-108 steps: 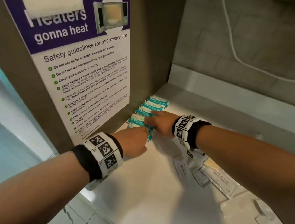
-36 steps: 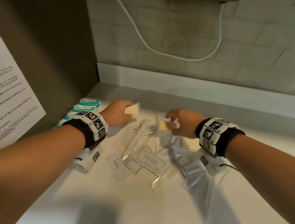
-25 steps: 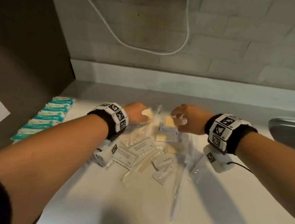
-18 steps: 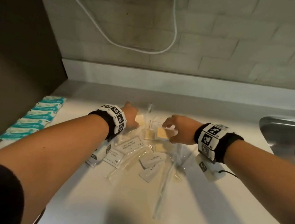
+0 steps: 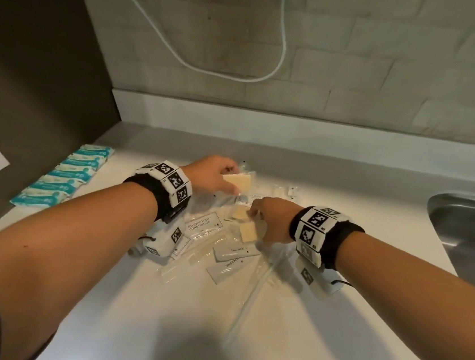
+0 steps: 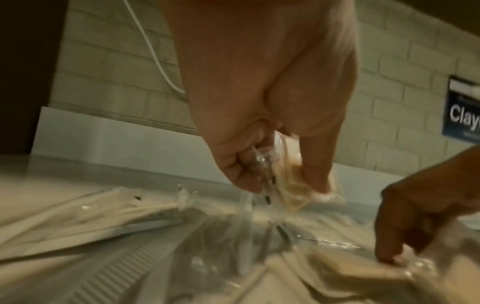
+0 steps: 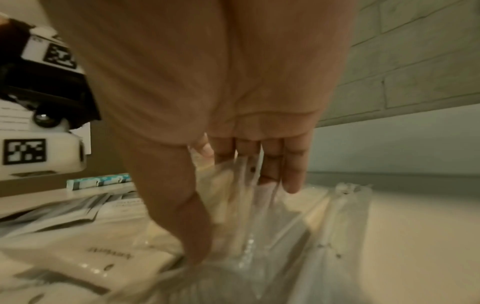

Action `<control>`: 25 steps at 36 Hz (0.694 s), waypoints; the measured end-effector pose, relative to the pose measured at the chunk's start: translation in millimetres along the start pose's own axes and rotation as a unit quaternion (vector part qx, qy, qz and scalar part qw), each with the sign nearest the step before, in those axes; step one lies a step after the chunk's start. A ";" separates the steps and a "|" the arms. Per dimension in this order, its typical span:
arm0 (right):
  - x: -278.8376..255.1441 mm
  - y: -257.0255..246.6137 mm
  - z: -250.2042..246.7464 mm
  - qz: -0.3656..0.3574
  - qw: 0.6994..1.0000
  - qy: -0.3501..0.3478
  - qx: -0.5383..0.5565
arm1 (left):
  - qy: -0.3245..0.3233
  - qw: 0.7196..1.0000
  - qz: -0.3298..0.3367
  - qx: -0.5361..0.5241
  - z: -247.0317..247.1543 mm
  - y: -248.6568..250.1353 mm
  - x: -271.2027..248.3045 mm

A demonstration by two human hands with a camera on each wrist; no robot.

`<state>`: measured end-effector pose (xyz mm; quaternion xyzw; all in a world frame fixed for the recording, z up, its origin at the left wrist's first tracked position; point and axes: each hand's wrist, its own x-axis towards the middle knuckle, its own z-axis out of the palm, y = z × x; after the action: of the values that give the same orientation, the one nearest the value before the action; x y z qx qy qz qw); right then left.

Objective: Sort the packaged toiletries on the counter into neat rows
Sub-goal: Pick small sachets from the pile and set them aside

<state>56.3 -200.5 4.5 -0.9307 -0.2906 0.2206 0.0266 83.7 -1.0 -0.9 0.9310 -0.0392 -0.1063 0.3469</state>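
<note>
A loose pile of packaged toiletries (image 5: 222,246) lies mid-counter: white sachets, clear sleeves and beige pads in clear wrap. My left hand (image 5: 232,179) is at the pile's far side and pinches one clear-wrapped beige pad (image 5: 237,181) between thumb and fingers, just above the pile; the left wrist view shows the same pad (image 6: 288,174) in my left hand (image 6: 283,183). My right hand (image 5: 254,214) reaches into the pile with thumb and fingers closed round another clear-wrapped beige pad (image 5: 248,231), seen close as crinkled wrap (image 7: 221,195) in my right hand (image 7: 233,216). A row of teal packets (image 5: 62,177) lies at the left.
The white counter (image 5: 184,322) ends in a dark side panel (image 5: 34,82) on the left and a steel sink (image 5: 468,224) on the right. A white cable (image 5: 184,61) hangs on the tiled back wall. A long clear sleeve (image 5: 256,285) points toward me.
Both hands left the teal row and moved right to the loose pile. In the last half second the left hand raised its beige pad and the right hand dropped lower into the pile.
</note>
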 end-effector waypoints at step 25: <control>-29.8 18.7 -20.4 -0.004 0.996 0.084 0.041 | -0.068 0.961 0.087 0.252 56.6 26.7 -19.7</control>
<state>53.0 -230.9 31.3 -0.9431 -0.2814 0.1528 0.0900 51.8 -54.4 -21.8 0.9718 -0.1694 -0.1253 0.1060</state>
